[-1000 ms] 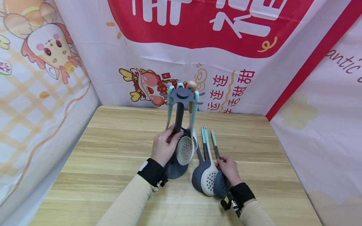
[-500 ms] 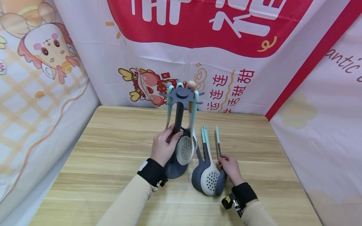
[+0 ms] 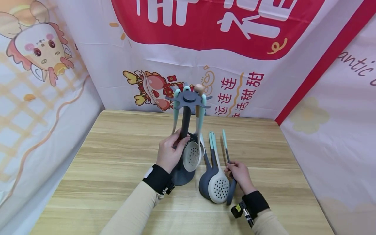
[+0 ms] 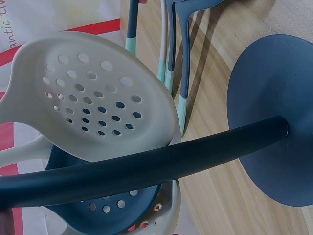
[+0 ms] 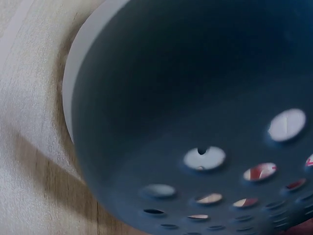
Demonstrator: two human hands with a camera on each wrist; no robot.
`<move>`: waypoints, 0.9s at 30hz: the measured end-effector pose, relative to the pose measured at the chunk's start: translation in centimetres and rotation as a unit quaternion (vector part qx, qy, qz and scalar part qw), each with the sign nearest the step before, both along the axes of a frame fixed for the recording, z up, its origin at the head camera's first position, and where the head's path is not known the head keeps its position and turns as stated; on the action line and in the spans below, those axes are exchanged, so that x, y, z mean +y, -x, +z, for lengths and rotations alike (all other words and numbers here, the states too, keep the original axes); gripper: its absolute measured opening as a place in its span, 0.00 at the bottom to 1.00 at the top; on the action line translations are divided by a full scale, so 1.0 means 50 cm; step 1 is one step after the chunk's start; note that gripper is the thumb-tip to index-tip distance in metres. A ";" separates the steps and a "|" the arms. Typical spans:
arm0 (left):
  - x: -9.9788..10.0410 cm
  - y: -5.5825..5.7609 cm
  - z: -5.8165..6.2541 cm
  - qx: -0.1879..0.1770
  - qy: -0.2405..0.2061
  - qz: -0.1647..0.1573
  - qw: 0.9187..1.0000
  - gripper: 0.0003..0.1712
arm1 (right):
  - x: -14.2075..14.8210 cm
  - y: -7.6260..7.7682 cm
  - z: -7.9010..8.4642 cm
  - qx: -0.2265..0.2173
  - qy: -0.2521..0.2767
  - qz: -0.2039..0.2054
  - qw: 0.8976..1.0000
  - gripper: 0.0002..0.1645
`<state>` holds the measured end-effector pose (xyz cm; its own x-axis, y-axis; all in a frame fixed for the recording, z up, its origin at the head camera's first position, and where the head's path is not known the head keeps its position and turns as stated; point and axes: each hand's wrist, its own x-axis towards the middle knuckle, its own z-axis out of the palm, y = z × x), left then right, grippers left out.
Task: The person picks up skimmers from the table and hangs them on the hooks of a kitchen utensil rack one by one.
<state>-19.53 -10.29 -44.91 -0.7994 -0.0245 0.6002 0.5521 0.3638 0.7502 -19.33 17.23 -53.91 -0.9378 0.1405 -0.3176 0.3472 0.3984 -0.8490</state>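
Note:
My left hand (image 3: 170, 151) grips the dark post of a utensil stand (image 3: 186, 121), whose round base (image 4: 269, 88) rests on the table. From the stand's hooked top hang several utensils, among them a pale slotted spoon (image 3: 191, 156) with round holes. To the right, my right hand (image 3: 241, 176) pinches the handle of a dark slotted spoon (image 3: 231, 193), its bowl turned nearly edge-on. The right wrist view is filled by this spoon's perforated bowl (image 5: 161, 107). Just left of it lie another pale slotted spoon (image 3: 219, 188) and dark, mint-handled utensils (image 3: 205, 184), partly overlapped.
The wooden table (image 3: 117, 156) extends around the stand and the utensils. Printed cloth (image 3: 108, 58) hangs behind the table's far edge and along both sides. Black bands with small cameras circle both wrists.
My right hand has turned the dark slotted spoon from broad-side to nearly edge-on, and its handle is more upright. The left hand and the stand stay in place.

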 end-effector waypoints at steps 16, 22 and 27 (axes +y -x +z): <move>0.001 0.000 0.001 -0.002 -0.001 -0.001 1.000 0.15 | 0.008 -0.004 0.011 -0.004 0.023 0.003 1.000 0.21; 0.000 -0.002 0.002 -0.004 -0.001 -0.001 1.000 0.15 | 0.006 -0.008 0.018 -0.008 0.039 0.004 0.999 0.21; 0.000 -0.003 0.003 -0.007 -0.001 -0.001 1.000 0.15 | -0.001 -0.011 0.031 -0.010 0.059 -0.003 0.998 0.24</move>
<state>-19.41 -10.27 -44.75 -0.8075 -0.0244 0.5894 0.5424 0.3619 0.7582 -18.77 17.18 -52.37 -0.9304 0.1062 -0.3509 0.3665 0.2950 -0.8824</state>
